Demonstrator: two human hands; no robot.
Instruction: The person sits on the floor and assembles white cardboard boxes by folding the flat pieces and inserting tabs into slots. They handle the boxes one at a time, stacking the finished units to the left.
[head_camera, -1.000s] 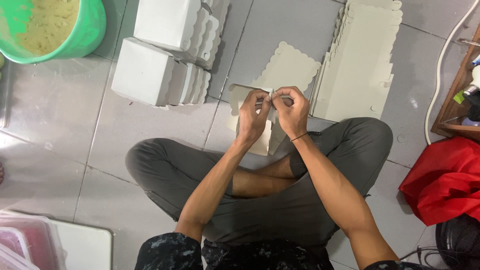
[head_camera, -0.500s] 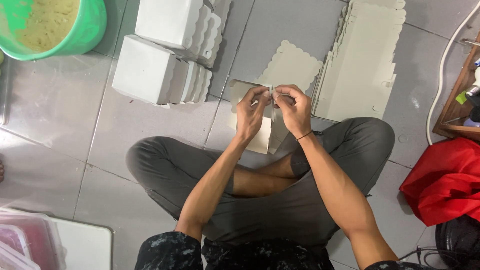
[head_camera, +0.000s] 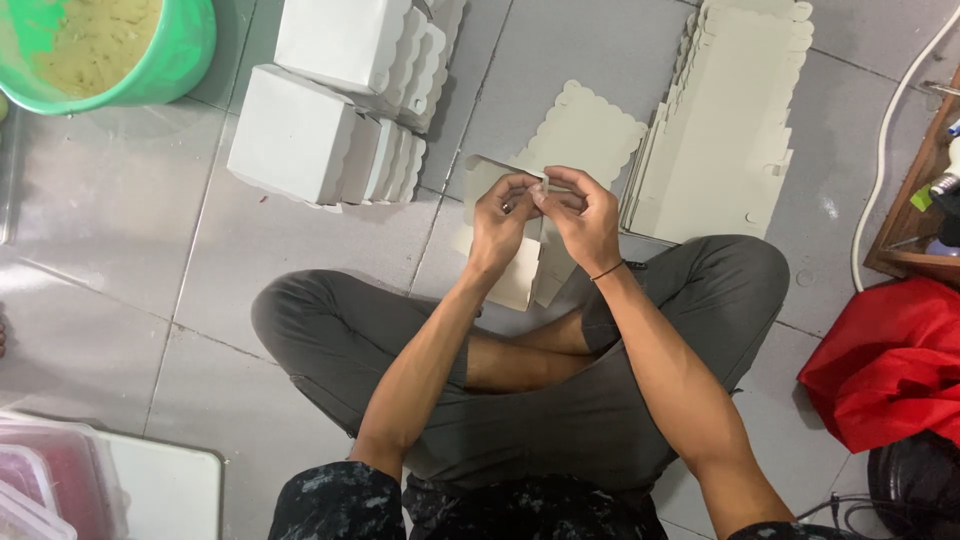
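Note:
I sit cross-legged on a grey tiled floor. My left hand (head_camera: 502, 222) and my right hand (head_camera: 583, 218) meet above my knees, both pinching the top edge of a cream cardboard box blank (head_camera: 524, 275) with scalloped flaps that is partly folded. Its lower part hangs down between my hands and my legs. Behind it lies a flat scalloped blank (head_camera: 585, 135) on the floor. My fingers hide the spot where the flaps meet.
A stack of flat cream blanks (head_camera: 725, 130) lies at the right. Folded white boxes (head_camera: 300, 140) and more (head_camera: 345, 40) stand at the upper left. A green bucket (head_camera: 150, 70) sits far left, a red cloth (head_camera: 885, 365) and a wooden shelf (head_camera: 915, 200) at the right, plastic containers (head_camera: 40, 480) lower left.
Both hands stay pinched on the box blank and have shifted only slightly; the fingers work at its top edge.

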